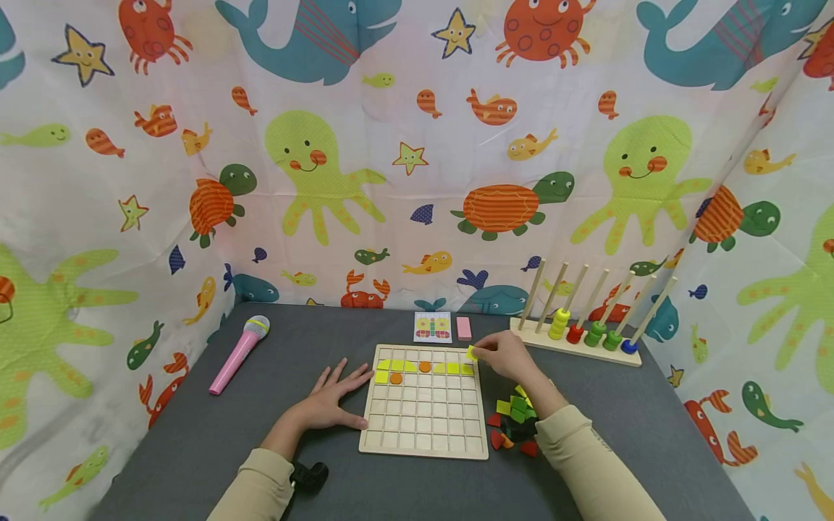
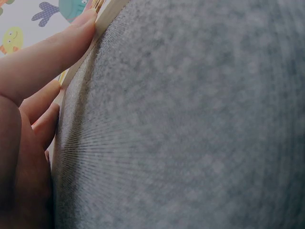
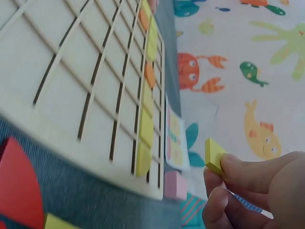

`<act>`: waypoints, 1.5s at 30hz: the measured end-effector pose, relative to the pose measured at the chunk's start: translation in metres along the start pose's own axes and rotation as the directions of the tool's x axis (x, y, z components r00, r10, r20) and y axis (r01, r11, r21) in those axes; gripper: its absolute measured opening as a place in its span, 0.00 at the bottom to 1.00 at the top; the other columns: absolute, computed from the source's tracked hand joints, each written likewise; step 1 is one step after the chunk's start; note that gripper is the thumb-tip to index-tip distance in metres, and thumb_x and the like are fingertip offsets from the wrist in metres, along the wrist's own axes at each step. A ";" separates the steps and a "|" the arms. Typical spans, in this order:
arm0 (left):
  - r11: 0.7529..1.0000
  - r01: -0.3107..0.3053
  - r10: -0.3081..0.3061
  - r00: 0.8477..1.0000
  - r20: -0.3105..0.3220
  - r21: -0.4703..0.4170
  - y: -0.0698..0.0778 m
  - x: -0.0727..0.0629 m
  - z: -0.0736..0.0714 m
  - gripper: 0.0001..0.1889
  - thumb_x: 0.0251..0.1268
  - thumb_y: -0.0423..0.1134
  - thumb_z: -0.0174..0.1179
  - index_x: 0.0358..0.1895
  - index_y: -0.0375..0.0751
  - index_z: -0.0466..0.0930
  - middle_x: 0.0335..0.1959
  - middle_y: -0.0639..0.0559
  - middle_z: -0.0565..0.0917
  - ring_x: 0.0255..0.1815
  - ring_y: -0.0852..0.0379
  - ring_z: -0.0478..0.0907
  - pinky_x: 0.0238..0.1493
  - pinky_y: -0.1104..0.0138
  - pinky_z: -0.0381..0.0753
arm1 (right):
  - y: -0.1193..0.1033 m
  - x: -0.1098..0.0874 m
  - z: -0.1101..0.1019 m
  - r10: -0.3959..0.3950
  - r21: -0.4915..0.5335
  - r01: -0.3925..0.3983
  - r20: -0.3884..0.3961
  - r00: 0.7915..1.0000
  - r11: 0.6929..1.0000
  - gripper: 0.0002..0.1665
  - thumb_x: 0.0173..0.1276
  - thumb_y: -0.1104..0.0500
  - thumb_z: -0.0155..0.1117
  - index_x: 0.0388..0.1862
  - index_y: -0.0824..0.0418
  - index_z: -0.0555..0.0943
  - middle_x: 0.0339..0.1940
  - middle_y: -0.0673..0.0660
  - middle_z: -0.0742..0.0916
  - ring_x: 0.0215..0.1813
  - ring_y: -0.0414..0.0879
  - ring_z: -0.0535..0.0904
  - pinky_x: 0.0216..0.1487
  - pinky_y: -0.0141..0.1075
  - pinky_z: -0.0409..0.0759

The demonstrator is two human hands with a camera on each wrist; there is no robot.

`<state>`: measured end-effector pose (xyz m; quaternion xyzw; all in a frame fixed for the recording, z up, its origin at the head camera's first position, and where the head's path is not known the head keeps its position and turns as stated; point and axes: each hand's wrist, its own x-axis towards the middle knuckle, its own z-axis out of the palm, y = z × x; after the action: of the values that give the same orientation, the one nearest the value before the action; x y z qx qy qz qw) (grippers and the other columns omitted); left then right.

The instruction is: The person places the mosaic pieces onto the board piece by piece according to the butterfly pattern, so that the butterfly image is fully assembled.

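Observation:
A wooden grid board [image 1: 423,423] lies on the dark table in the head view. Yellow tiles [image 1: 452,368] and orange round pieces [image 1: 425,367] fill cells in its second row, and two more sit below at the left. Between thumb and fingers, my right hand [image 1: 504,354] pinches a yellow tile [image 3: 214,155] over the board's top right corner. My left hand [image 1: 326,401] lies spread beside the board's left edge, with thumb [image 2: 76,40] and fingertips at the rim.
Loose red, green, yellow and orange pieces [image 1: 517,409] lie right of the board, partly under the right wrist. Behind the board are a picture card [image 1: 433,327] and a pink block [image 1: 463,328]. A peg stand with coloured beads [image 1: 573,340] stands back right; a pink microphone [image 1: 239,354] lies left.

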<state>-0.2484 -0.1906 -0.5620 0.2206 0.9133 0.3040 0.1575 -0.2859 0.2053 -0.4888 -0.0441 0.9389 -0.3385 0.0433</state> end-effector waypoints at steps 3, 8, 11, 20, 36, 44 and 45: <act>1.000 0.006 -0.006 1.000 -0.003 -0.001 -0.001 0.000 0.000 0.56 0.48 0.67 0.73 0.81 0.60 0.55 0.84 0.55 0.50 0.84 0.39 0.27 0.77 0.38 0.24 | -0.006 0.000 0.005 -0.016 0.011 0.016 0.003 1.000 1.000 0.12 0.71 0.53 0.68 0.44 0.58 0.91 0.38 0.53 0.90 0.37 0.45 0.80 0.37 0.39 0.81; 1.000 0.005 -0.005 1.000 -0.002 0.000 -0.001 0.000 0.001 0.56 0.48 0.69 0.71 0.81 0.62 0.55 0.84 0.57 0.50 0.84 0.40 0.26 0.77 0.39 0.23 | -0.017 -0.002 0.013 -0.043 0.071 0.041 0.024 0.999 0.997 0.12 0.73 0.54 0.66 0.46 0.59 0.90 0.37 0.53 0.90 0.36 0.45 0.80 0.37 0.38 0.82; 1.000 0.000 0.000 1.000 -0.001 -0.003 0.000 -0.001 0.000 0.56 0.48 0.69 0.71 0.81 0.61 0.55 0.84 0.56 0.50 0.84 0.39 0.26 0.77 0.38 0.24 | -0.024 -0.004 0.019 -0.061 0.113 0.058 0.029 0.998 0.992 0.11 0.72 0.55 0.66 0.45 0.58 0.90 0.38 0.53 0.90 0.35 0.46 0.79 0.35 0.36 0.80; 1.000 0.003 -0.003 1.000 0.009 -0.001 -0.001 0.000 -0.001 0.55 0.49 0.69 0.70 0.81 0.63 0.53 0.84 0.57 0.48 0.84 0.40 0.25 0.77 0.37 0.23 | -0.043 -0.008 0.049 -0.096 0.182 0.094 0.003 0.995 0.979 0.05 0.69 0.57 0.70 0.39 0.57 0.88 0.27 0.51 0.86 0.29 0.44 0.76 0.29 0.34 0.74; 1.000 0.000 -0.001 1.000 0.010 0.018 -0.001 0.000 0.000 0.55 0.49 0.70 0.69 0.81 0.64 0.54 0.84 0.58 0.49 0.84 0.40 0.25 0.77 0.37 0.24 | -0.061 0.003 0.096 -0.122 0.103 0.117 0.046 0.991 0.988 0.04 0.68 0.56 0.70 0.35 0.55 0.87 0.28 0.49 0.85 0.30 0.45 0.77 0.33 0.37 0.77; 1.000 0.009 -0.009 1.000 0.013 0.008 -0.003 0.001 0.000 0.55 0.48 0.71 0.69 0.80 0.67 0.53 0.84 0.61 0.49 0.84 0.42 0.25 0.77 0.38 0.23 | -0.063 0.003 0.102 -0.151 0.024 0.150 0.048 0.987 0.988 0.03 0.68 0.57 0.71 0.34 0.54 0.88 0.29 0.47 0.85 0.32 0.43 0.77 0.38 0.40 0.78; 1.000 0.008 -0.008 1.000 0.013 0.002 -0.003 0.000 -0.001 0.54 0.48 0.71 0.69 0.80 0.67 0.54 0.84 0.61 0.49 0.84 0.41 0.25 0.77 0.38 0.23 | -0.063 0.003 0.102 -0.159 0.018 0.158 0.050 0.986 0.987 0.03 0.67 0.57 0.72 0.34 0.55 0.88 0.29 0.47 0.86 0.32 0.43 0.78 0.39 0.40 0.79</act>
<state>-0.2500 -0.1927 -0.5633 0.2192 0.9134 0.3009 0.1644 -0.2737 0.0918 -0.5270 -0.1268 0.9286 -0.3463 0.0406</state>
